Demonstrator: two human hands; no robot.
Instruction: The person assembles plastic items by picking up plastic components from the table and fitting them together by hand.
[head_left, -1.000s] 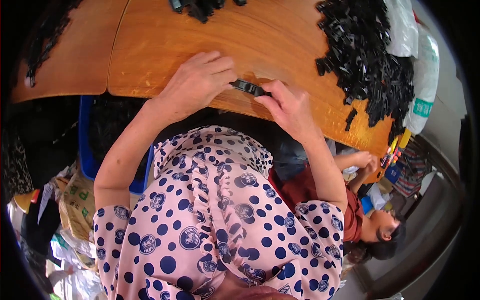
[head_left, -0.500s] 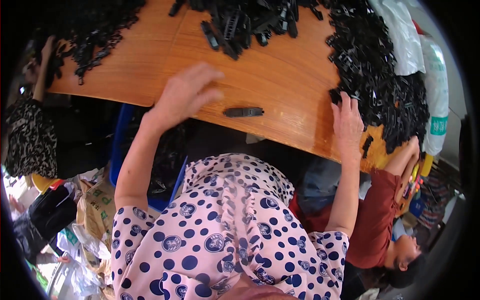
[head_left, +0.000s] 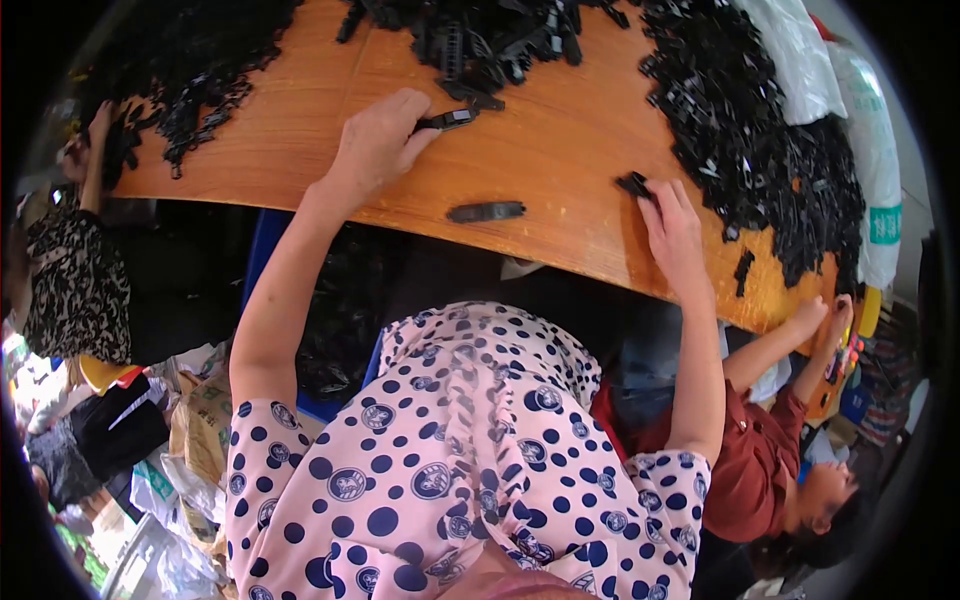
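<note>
My left hand (head_left: pixel 385 140) is closed on a slim black plastic part (head_left: pixel 447 120) with a lighter patch near its end, held over the table by the middle heap. At the right, my right hand (head_left: pixel 672 225) pinches a small dark plastic piece (head_left: pixel 633 185) between thumb and fingers, beside the large right-hand heap. Between the hands, close to the table's near edge, a single long black plastic part (head_left: pixel 486 211) lies flat, touched by neither hand. What exactly these parts are I cannot make out.
Black plastic pieces form a middle heap (head_left: pixel 490 40), a right heap (head_left: pixel 740 110) and a left heap (head_left: pixel 190 70) on the wooden table (head_left: pixel 560 150). White plastic sacks (head_left: pixel 870 170) stand far right. Other people work at both sides. A blue bin (head_left: pixel 262 250) is below the edge.
My left hand has moved up to the middle heap and now grips a black part. From the right heap, my right hand has drawn back slightly left with a small piece.
</note>
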